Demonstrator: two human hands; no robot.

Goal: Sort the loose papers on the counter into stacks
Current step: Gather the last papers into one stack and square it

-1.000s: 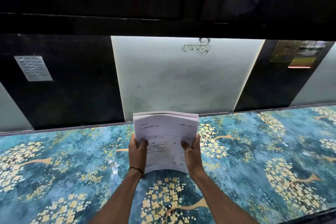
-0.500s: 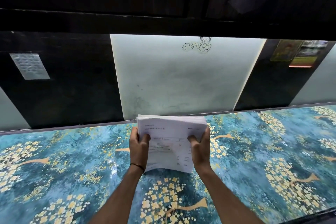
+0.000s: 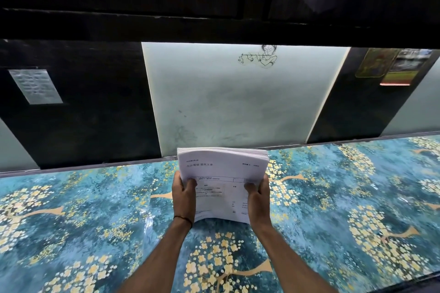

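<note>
Blue floral counter [image 3: 357, 197] fills my view. Left hand [image 3: 184, 194] at 9 o'clock and right hand [image 3: 258, 197] at 3 o'clock both grip my paper stack [image 3: 221, 169].

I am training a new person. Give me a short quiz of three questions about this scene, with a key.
1. True or false: the left hand and the right hand both grip the paper stack.
2. Which wrist wears the black thread? A left, B right, C neither.
3. Fill in: the counter shows yellow ___ on blue.
Key: 1 true; 2 A; 3 flowers.
</note>
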